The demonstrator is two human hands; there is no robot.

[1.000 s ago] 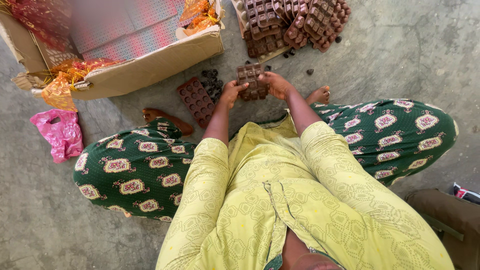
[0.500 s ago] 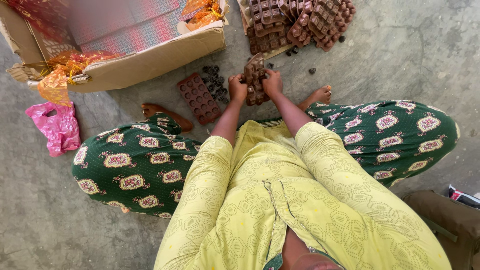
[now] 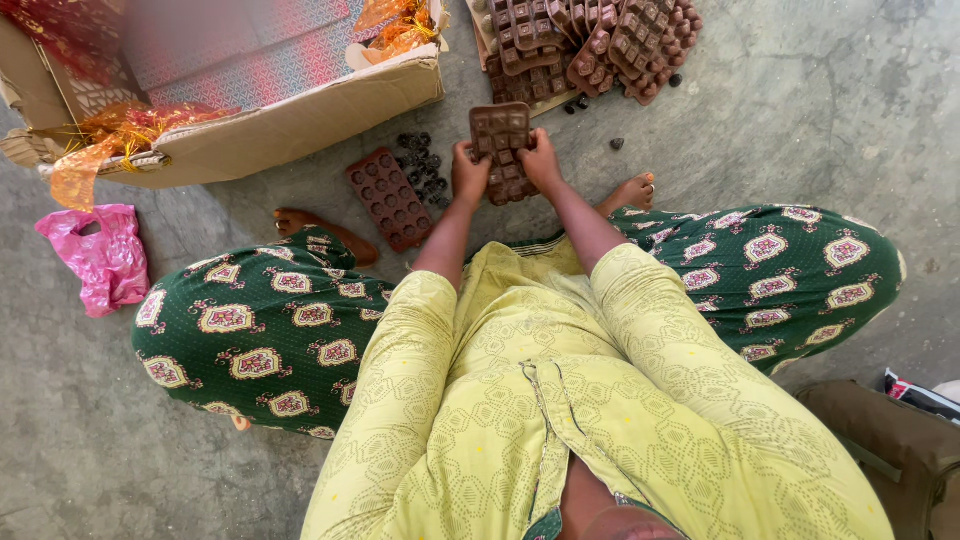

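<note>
Both hands, left hand [image 3: 468, 172] and right hand [image 3: 541, 160], clamp a brown mould [image 3: 503, 148] above the floor [image 3: 800, 110]; bent too hard, its pieces, apparently chocolates, could scatter

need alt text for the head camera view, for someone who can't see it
Seen from above, a seated person's left hand and right hand hold a brown chocolate mould over a concrete floor. An empty mould and loose dark chocolates lie left of it, stacked moulds ahead, a cardboard box upper left.

Left hand [image 3: 468, 172] and right hand [image 3: 541, 162] grip a brown mould [image 3: 502, 147] (held above the floor).
</note>
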